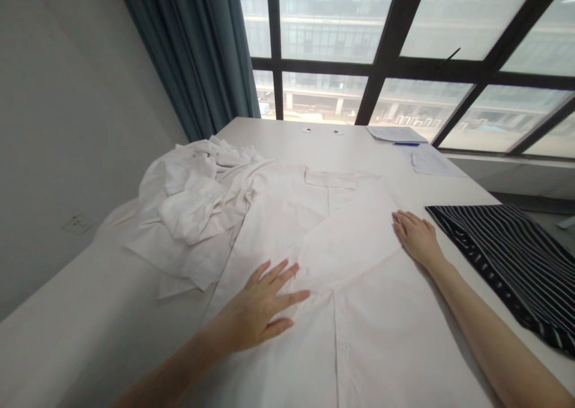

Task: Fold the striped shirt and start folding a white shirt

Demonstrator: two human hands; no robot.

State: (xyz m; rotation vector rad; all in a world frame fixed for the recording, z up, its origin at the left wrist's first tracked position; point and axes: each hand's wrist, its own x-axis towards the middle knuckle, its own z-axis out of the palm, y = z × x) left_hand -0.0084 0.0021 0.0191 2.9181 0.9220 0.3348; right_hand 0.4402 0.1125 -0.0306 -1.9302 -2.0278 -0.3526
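Observation:
A white collared garment (359, 234), a shirt or a coat, is spread out on the white table with its collar end away from me. My left hand (265, 306) is over the middle of the garment, fingers spread and nothing held. At the garment's right edge, my right hand (417, 237) rests on the cloth with its fingers stretched out and a little bent. A heap of crumpled white clothes (193, 198) lies against the garment's left side. The lower end of the spread garment runs out of view towards me.
A black-and-white striped cloth (503, 258) lies on the table (274, 133) at the right. Papers (395, 134), a blue pen (406, 144) and two small round white objects (306, 130) are at the far end. Beyond stand a window and a blue curtain (206, 48).

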